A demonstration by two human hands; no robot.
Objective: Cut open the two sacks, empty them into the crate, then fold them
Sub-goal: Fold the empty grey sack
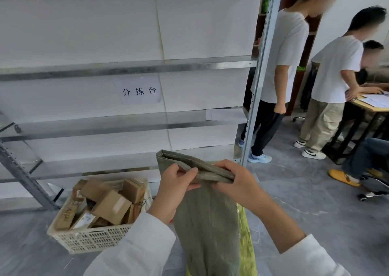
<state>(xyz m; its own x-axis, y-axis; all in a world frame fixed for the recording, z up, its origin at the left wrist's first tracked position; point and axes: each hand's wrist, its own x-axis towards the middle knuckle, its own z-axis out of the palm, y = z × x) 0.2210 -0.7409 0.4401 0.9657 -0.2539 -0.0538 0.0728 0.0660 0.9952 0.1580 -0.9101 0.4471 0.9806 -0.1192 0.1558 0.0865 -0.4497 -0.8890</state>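
Lower centre of the frame: your left hand (174, 183) and right hand (237, 183) hold the grey-green sack (207, 219) up in front of you, each hand closed on its folded top edge. The left hand pinches the fold between thumb and fingers just left of centre; the right hand clamps the thicker, layered end of the fold to its right. The fold runs diagonally from the upper left, above your left hand, down to your right hand, and the rest of the sack hangs straight down between your forearms to the bottom edge of the frame. Behind it, at lower right of centre, a strip of yellow sack (246, 244) shows. Lower left: the white lattice crate (90, 239) stands on the grey floor, heaped with brown cardboard parcels (111, 205), just left of your left sleeve. Behind the crate stands a metal shelf rack (126, 67) bearing a paper label (139, 91).
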